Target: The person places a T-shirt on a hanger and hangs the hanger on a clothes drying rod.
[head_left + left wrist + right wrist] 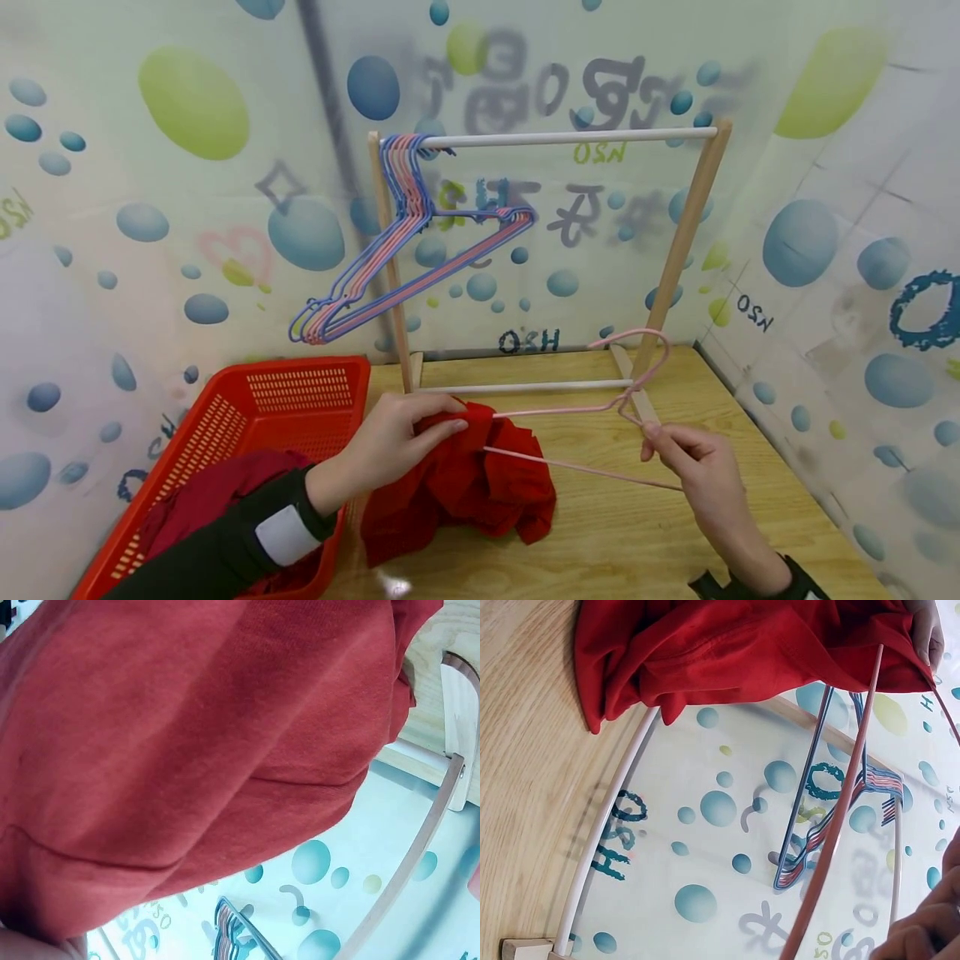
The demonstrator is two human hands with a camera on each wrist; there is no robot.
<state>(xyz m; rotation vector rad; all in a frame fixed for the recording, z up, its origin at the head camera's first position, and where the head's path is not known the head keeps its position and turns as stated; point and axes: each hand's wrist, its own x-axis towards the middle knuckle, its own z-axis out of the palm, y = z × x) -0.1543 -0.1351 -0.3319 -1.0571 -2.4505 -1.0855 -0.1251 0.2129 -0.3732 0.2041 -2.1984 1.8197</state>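
Observation:
A bright red garment (495,475) hangs bunched above the table; its exact kind is hidden by the folds. My left hand (393,442) pinches its upper edge between thumb and fingers. My right hand (697,471) grips a pink clothes hanger (573,476) near the base of its hook. The hanger's left end lies inside the red cloth, out of sight. In the left wrist view the red garment (202,735) fills most of the picture. The right wrist view shows the hanger's bar (840,817) running into the cloth (727,656).
A wooden rack (686,229) with a white rail (562,137) stands at the back. Several blue and pink hangers (408,217) hang at its left end. At left, a red plastic basket (300,387) holds dark red cloth (217,500). Patterned walls enclose the wooden table (637,550).

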